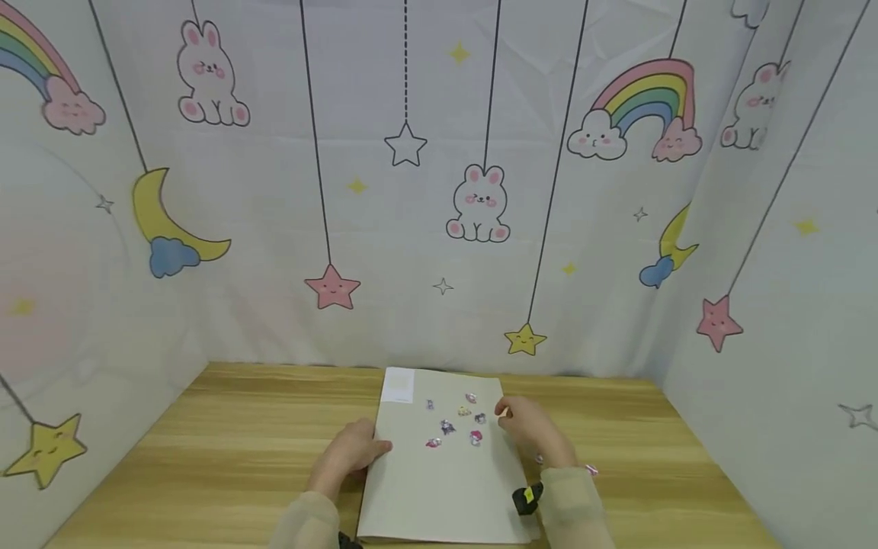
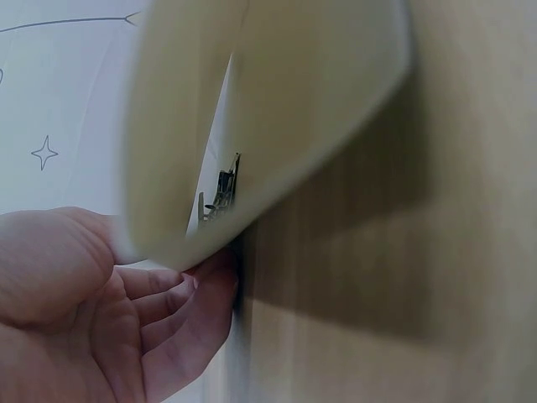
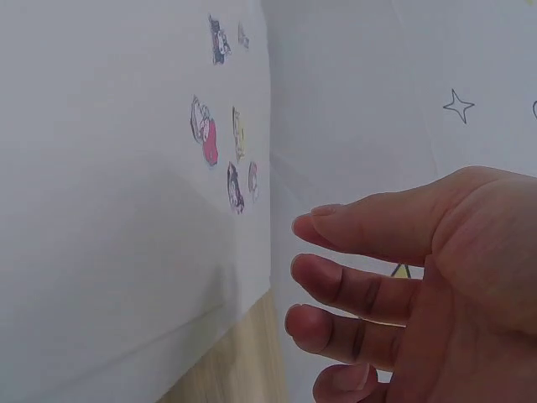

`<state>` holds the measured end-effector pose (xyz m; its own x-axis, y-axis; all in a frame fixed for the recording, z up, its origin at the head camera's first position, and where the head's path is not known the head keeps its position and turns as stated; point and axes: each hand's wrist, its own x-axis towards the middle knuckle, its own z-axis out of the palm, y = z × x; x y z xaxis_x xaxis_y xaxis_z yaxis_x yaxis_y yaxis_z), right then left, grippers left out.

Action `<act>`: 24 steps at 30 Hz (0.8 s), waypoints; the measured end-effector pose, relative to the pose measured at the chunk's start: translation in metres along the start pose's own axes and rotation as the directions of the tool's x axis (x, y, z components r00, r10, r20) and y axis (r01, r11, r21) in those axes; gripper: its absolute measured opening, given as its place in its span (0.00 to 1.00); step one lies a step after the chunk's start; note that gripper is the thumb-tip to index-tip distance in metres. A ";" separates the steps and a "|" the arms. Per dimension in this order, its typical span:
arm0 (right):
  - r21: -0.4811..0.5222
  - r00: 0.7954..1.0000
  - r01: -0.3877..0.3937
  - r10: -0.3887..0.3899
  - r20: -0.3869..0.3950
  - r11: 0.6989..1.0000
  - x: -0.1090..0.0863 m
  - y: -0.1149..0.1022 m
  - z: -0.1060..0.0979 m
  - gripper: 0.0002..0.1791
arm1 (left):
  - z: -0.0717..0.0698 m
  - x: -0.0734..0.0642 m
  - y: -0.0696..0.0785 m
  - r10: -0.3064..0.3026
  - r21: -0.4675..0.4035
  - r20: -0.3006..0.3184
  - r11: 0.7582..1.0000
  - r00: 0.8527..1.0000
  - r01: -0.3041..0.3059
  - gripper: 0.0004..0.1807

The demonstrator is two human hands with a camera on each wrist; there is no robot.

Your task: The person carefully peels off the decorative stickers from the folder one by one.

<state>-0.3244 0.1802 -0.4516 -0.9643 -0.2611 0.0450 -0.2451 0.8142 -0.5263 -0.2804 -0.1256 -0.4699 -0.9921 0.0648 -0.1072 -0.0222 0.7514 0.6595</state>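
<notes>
Wood-grained tabletop [image 1: 206, 457] spreads at far left, and beside it the left hand [image 1: 354, 446] grips the left edge of a cream sheet [image 1: 439, 496], thumb on the upper face and fingers tucked behind. In the left wrist view that edge curves, throwing a shadow on the wood.

Between the two hands lies the sheet, its long axis apparently running away from the person. A white paper square [image 1: 398, 385] sits at its far left corner. Seven small glossy figures are scattered over its far half; a pink one [image 1: 433, 442] is the nearest of them to the left hand, though apart from the thumb.

Farther right, a dark figure [image 1: 480, 418] lies just beside the right hand [image 1: 533, 428], which is the closer hand to most of the group. Its fingers are loosely bent, tips separated by narrow gaps, with nothing visible between them; the right wrist view shows them apart from the sheet.

Rightmost, a loose pink piece [image 1: 591, 470] rests on the wood next to the right sleeve [image 1: 575, 503].
</notes>
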 end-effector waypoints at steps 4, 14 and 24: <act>0.019 1.000 0.020 -0.019 -0.011 1.000 0.010 0.000 0.003 0.05 | 0.005 -0.001 0.003 0.020 -0.024 0.009 1.000 1.000 -0.020 0.12; 0.111 0.994 -0.109 0.107 0.029 0.988 0.029 0.005 0.011 0.07 | 0.007 0.000 0.002 0.018 -0.069 0.017 0.997 1.000 -0.017 0.11; 0.094 0.991 -0.130 0.128 0.027 0.987 0.046 0.001 0.024 0.03 | -0.001 -0.002 0.000 0.014 -0.042 -0.006 0.999 1.000 -0.015 0.12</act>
<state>-0.3664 0.1565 -0.4706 -0.9846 -0.1688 -0.0452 -0.1075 0.7889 -0.6050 -0.2787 -0.1260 -0.4692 -0.9930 0.0720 -0.0935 -0.0127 0.7223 0.6914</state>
